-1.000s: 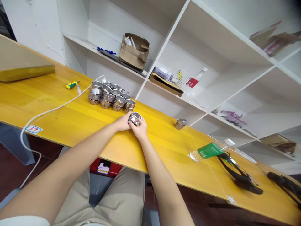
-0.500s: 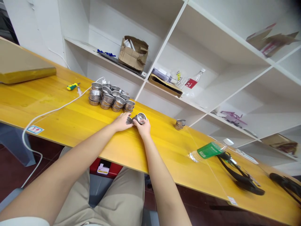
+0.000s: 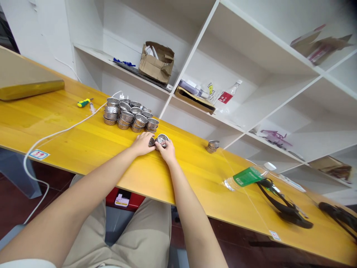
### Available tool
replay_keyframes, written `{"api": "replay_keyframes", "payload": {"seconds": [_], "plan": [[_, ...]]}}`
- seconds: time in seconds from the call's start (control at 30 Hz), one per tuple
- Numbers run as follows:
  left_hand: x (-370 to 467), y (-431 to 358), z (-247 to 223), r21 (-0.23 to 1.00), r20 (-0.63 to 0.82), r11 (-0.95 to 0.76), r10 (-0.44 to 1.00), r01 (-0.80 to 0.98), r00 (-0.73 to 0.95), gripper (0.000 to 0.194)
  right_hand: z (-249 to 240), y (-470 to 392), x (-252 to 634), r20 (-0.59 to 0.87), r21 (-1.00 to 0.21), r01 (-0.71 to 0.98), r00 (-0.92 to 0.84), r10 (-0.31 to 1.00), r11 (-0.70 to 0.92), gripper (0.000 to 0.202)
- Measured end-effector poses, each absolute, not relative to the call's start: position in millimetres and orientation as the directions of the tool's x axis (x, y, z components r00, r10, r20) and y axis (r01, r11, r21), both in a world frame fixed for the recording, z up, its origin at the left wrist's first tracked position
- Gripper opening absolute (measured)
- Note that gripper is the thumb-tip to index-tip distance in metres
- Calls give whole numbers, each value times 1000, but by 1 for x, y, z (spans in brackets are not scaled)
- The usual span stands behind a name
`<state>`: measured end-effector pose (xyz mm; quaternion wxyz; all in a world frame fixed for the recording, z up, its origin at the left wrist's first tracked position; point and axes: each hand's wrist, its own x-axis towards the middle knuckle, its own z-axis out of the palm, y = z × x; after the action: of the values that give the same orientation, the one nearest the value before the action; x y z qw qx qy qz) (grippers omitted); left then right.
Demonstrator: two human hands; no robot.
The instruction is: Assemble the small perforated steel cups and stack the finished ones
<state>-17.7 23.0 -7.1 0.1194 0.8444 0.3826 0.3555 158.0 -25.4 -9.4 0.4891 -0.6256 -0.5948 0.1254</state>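
My left hand (image 3: 142,144) is closed around a small perforated metal cup (image 3: 151,142), mostly hidden by the fingers. Close beside it, my right hand (image 3: 167,152) grips another perforated metal cup (image 3: 163,139) whose open mouth faces up. The fingertips of both hands nearly meet between the cups, just above or on the yellow table (image 3: 156,175). Past my left hand stand several stacks of similar metal cups (image 3: 126,116) in close rows. A smaller stack of cups (image 3: 212,146) stands apart on the right.
A white cable (image 3: 65,130) crosses the table at left, near a green-yellow screwdriver (image 3: 84,102). On the right lie a green-labelled bottle (image 3: 249,176) and a black strap-like item (image 3: 287,208). White shelves (image 3: 170,102) line the back, and a large flat box (image 3: 30,80) sits far left.
My right hand and its cup have shifted slightly left, and the cup's mouth now faces more upward. My left hand keeps nearly the same place. The whole view has shifted slightly.
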Motion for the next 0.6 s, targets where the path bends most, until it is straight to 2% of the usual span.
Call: {"api": "replay_keyframes", "payload": {"seconds": [0.37, 0.43, 0.53, 0.6], "plan": [[-19, 15, 1, 430, 532, -713, 696, 554, 482, 50, 0, -29, 159, 518, -758, 626, 410, 751, 182, 43], [-18, 10, 4, 414, 580, -750, 654, 516, 485, 63, 5, -35, 156, 576, -714, 663, 371, 729, 226, 40], [-16, 2, 9, 377, 668, -815, 569, 440, 481, 86, 13, -45, 149, 663, -598, 724, 207, 720, 343, 37], [-14, 0, 10, 360, 697, -842, 529, 402, 483, 89, 17, -51, 145, 693, -530, 748, 112, 712, 398, 35]]}}
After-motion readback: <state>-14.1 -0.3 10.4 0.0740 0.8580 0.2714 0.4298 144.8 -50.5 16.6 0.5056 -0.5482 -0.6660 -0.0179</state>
